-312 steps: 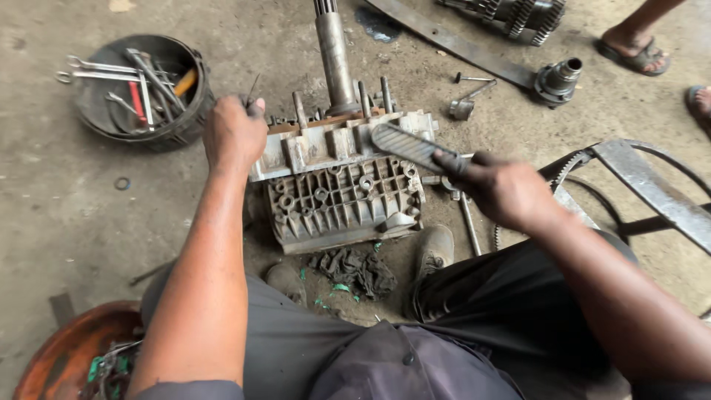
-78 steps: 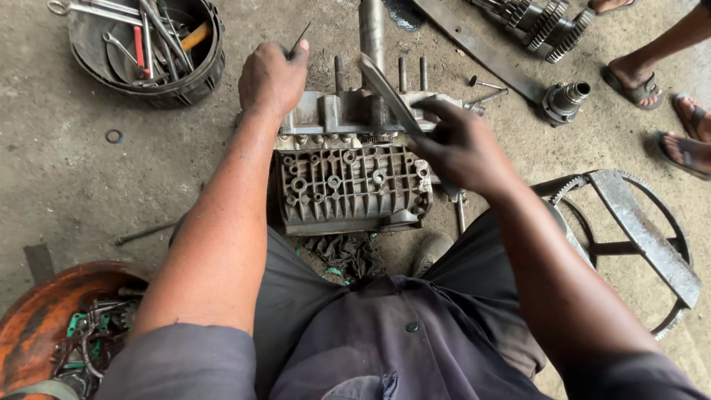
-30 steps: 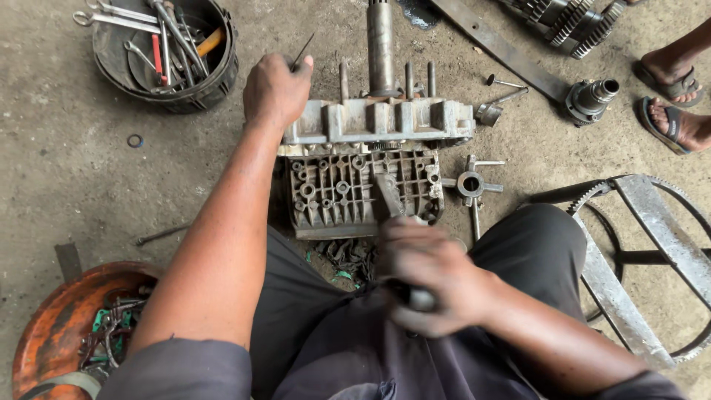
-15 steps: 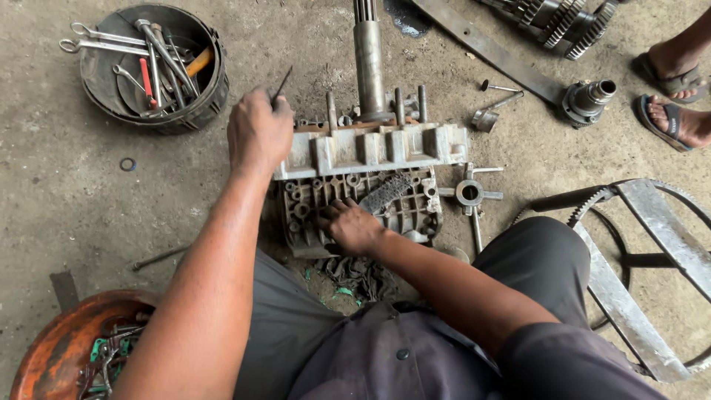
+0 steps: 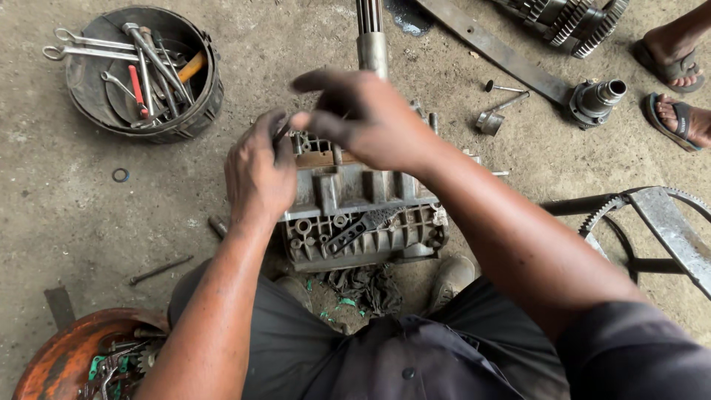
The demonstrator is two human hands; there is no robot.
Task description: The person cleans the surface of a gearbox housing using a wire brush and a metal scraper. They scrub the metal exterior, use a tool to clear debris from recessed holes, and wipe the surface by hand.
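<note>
Left hand [image 5: 259, 174] clamped over the near-left top edge of the grey cast-metal engine casing [image 5: 363, 222], fingers curled onto the rim, nothing loose seen in the grip. Right hand [image 5: 366, 118] raised just above the casing's far side, fingers spread and loosely bent, holding nothing visible. Closest in, dark trousers and a greasy rag [image 5: 363, 285] on the concrete floor [image 5: 89, 222], just under the casing's ribbed near face. Flat file-like tool [image 5: 359, 228] lying slantwise across those ribs. Off to the near left, rusty orange bowl [image 5: 55, 359] of small parts. Steel shaft [image 5: 370, 37] standing out of the casing's far end. Farther left, round black tub [image 5: 144, 74] full of spanners. Farther right, a short flanged shaft piece [image 5: 596, 100], a gear cluster [image 5: 574, 18], and another person's sandalled feet [image 5: 678, 92].
</note>
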